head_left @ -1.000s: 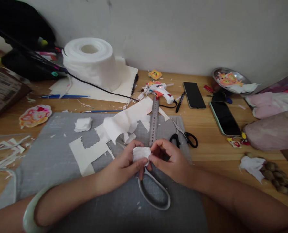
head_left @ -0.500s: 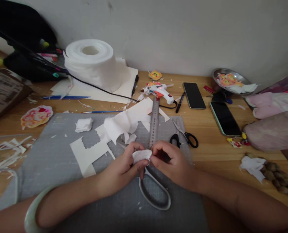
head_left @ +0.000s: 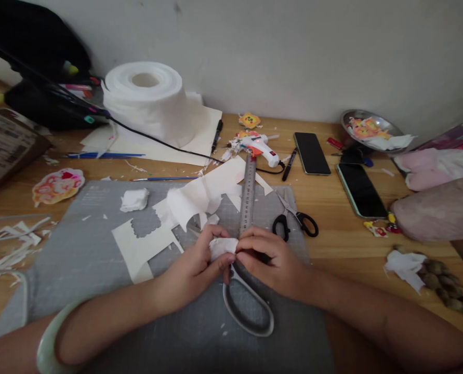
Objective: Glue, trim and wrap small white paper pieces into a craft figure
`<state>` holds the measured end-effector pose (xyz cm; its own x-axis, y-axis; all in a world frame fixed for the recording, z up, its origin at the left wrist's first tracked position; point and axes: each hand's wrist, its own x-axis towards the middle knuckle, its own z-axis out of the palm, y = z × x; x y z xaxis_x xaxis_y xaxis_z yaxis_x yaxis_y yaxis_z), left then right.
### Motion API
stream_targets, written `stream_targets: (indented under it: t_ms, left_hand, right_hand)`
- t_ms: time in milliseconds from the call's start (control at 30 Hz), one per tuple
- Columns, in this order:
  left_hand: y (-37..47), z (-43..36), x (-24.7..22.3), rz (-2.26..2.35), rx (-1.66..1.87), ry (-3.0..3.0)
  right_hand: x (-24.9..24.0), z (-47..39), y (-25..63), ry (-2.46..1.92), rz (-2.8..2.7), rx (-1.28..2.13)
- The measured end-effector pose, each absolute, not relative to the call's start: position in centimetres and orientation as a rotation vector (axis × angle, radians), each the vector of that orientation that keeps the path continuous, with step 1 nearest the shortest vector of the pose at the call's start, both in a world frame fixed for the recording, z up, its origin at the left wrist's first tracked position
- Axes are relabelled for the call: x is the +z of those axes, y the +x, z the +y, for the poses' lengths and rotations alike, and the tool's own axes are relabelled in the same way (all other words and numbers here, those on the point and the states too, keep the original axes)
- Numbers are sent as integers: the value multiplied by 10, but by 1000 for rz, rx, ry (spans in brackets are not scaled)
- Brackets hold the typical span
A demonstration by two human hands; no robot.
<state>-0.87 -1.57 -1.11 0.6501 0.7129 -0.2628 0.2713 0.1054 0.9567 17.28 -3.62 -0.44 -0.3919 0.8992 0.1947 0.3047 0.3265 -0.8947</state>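
Observation:
A small white padded piece (head_left: 222, 249), apparently wrapped in soft tissue-like material, is pinched between the thumb and fingers of my left hand (head_left: 204, 262). At its right end, the fingertips of my right hand (head_left: 268, 259) close on the edge. Under both hands lies a large pair of scissors with a grey handle (head_left: 248, 304); its blades are mostly hidden. Beyond them are cut pieces of white card (head_left: 137, 254), a crumpled white sheet (head_left: 184, 203) and a steel ruler (head_left: 248, 192). A similar white padded piece (head_left: 134, 199) rests farther left on the grey cutting mat (head_left: 87, 259).
A big white roll (head_left: 145, 109) stands at the back left. Around the middle and right are a glue gun (head_left: 260, 147) with its cord, small black scissors (head_left: 295, 214), two phones (head_left: 312, 153) and a metal bowl (head_left: 346, 122). Paper scraps (head_left: 18, 244) lie left.
Both hands have shifted slightly left with the white padded piece. The right fingers have drawn together at its right end.

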Motion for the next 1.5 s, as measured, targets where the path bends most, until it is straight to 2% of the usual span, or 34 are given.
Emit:
stream_targets:
  t_ms: [367,733,933,1167,1367,1500]
  left_hand:
    - [-11,-14,-10,805,456,1600]
    - [-4,-9,-4,834,488,1361]
    - [-1,-7,-3,936,565,1282]
    - [-11,-6,-6,948,480,1747]
    - [-15,-2,-4,1171,897,2114]
    - [-10,4,-7,1395,931,2013]
  right_hand:
    - [1,-35,177,-1007,-1908,1550]
    - [-8,-37,175,-1242,-1686,1224]
    - [-11,-38,174,-1265,-1457,1292]
    - [-6,-38,176,-1269,-1579,1152]
    - [-7,-41,172,-1345,-1718,1035]
    - [-13,-41,169,-1440,-1669,1028]
